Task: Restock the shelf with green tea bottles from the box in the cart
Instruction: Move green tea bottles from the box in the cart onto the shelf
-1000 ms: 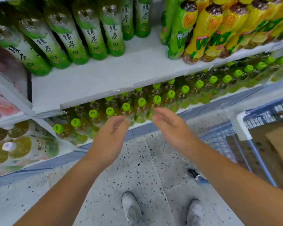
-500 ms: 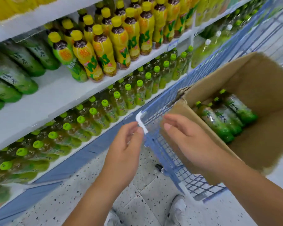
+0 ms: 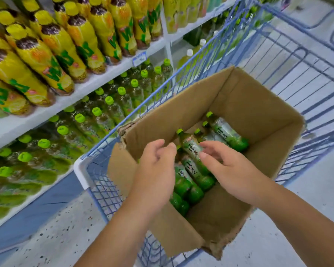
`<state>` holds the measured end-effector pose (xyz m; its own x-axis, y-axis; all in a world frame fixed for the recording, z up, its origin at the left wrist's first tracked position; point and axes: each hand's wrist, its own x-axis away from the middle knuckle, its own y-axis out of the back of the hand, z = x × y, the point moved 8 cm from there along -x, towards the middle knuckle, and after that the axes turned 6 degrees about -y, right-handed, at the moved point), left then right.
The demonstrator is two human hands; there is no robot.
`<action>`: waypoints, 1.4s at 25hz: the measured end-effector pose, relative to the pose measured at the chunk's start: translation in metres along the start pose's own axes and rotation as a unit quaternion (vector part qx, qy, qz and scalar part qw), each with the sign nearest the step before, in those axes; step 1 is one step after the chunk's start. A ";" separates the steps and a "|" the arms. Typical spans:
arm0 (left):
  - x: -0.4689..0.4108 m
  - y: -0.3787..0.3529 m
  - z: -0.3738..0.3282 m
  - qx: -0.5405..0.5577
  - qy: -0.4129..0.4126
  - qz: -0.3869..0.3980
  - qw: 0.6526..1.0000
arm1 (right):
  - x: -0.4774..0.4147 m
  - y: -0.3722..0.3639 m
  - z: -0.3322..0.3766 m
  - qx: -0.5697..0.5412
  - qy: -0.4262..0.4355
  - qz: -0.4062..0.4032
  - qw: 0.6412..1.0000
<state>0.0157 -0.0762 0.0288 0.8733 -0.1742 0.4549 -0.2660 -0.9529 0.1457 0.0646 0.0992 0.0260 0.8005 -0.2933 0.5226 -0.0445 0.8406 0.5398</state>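
An open cardboard box (image 3: pixel 258 116) sits in a blue wire cart (image 3: pixel 289 60) and holds several green tea bottles (image 3: pixel 228 134) lying on their sides. My left hand (image 3: pixel 156 170) hovers over the box's near left corner, fingers loosely curled, holding nothing. My right hand (image 3: pixel 228 170) reaches in from the right, its fingertips at the label of the nearest bottle (image 3: pixel 191 147), not closed round it. The lower shelf (image 3: pixel 52 182) on the left carries rows of green-capped tea bottles (image 3: pixel 79 120).
The upper shelf (image 3: pixel 104 78) carries yellow juice bottles (image 3: pixel 52 49) with a price tag (image 3: pixel 139 58) on its edge. The cart's white corner bumper (image 3: pixel 81 170) stands close to the shelf base. Speckled floor (image 3: pixel 52 247) lies below my arms.
My view has swung from the shelf to the cart. Both hands have moved from in front of the shelf to over the box, down among the bottles.
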 end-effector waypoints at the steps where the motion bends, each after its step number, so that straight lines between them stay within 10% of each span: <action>1: -0.009 -0.016 0.002 -0.015 0.014 0.017 1.000 | -0.010 0.004 -0.011 0.006 -0.016 0.000 1.000; 7: -0.062 -0.103 0.030 -0.164 0.111 0.138 0.970 | -0.067 0.030 -0.057 0.108 -0.105 -0.006 0.989; 15: -0.128 -0.135 0.116 -0.165 0.278 0.088 0.942 | -0.154 0.069 -0.109 0.211 -0.178 0.024 0.961; 35: -0.169 -0.182 0.184 -0.150 0.240 -0.076 0.956 | -0.285 0.057 -0.222 0.263 -0.215 0.072 0.938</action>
<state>-0.0081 0.0813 -0.2359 0.6428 0.1631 0.7485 -0.3184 -0.8318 0.4547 -0.0332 0.3321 -0.2386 0.4532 -0.4453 0.7722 -0.5138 0.5774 0.6345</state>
